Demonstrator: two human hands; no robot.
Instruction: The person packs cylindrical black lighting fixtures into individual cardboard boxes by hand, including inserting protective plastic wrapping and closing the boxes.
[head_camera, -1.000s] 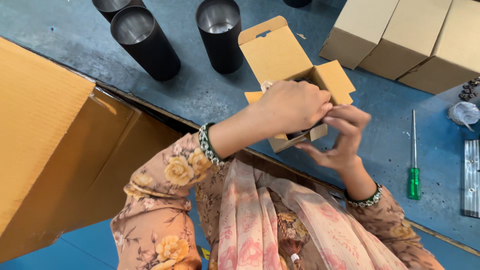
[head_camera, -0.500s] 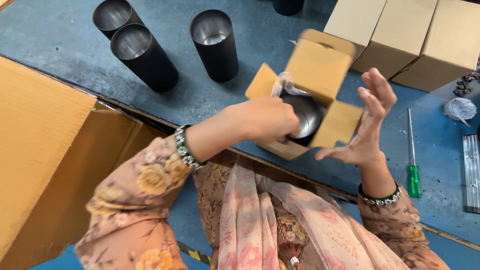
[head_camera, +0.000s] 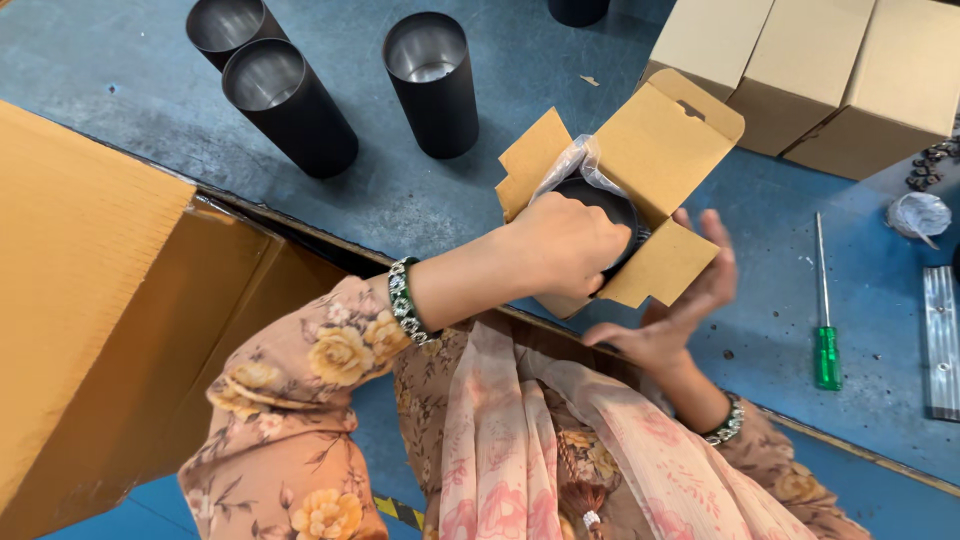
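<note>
I see my left hand (head_camera: 565, 245) closed over the top of a black cylinder (head_camera: 600, 200) wrapped in clear plastic film (head_camera: 580, 160), which sits partly down inside a small open cardboard box (head_camera: 655, 150) above the blue tabletop (head_camera: 480, 200). My right hand (head_camera: 680, 310) is spread open, palm under the box's lower flap, touching it but clamping nothing. I judge the cylinder stiff, thin metal, fairly light, and slippery under the film, so the rim is where my grip belongs. The box is soft card and would crumple if squeezed. The cylinder lies directly beneath my left palm, between both hands.
</note>
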